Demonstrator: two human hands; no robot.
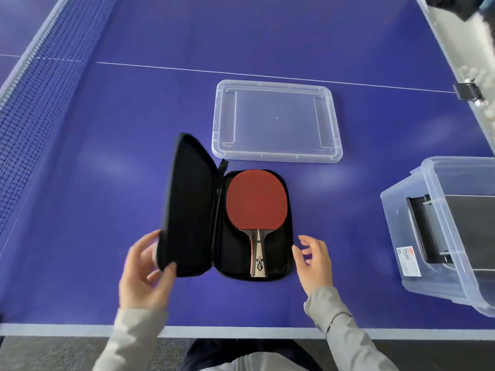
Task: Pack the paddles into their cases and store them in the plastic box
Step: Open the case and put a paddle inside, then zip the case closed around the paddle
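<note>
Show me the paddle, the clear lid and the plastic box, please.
paddle [255, 200]: head view, on the red rubber face.
clear lid [276, 119]: head view, on its flat middle.
plastic box [401, 223]: head view, on its near-left wall.

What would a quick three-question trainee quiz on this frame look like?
1. True or false: the paddle lies in the open case with its red side up.
2. Which hand grips the case flap? A) left B) right C) neither
3. Fill in: the clear lid lies on the table, ____ from the plastic box.

Key: 1 true. 2 A: the left hand holds the flap's lower edge; the right hand is open beside the case. 3 apart.
</note>
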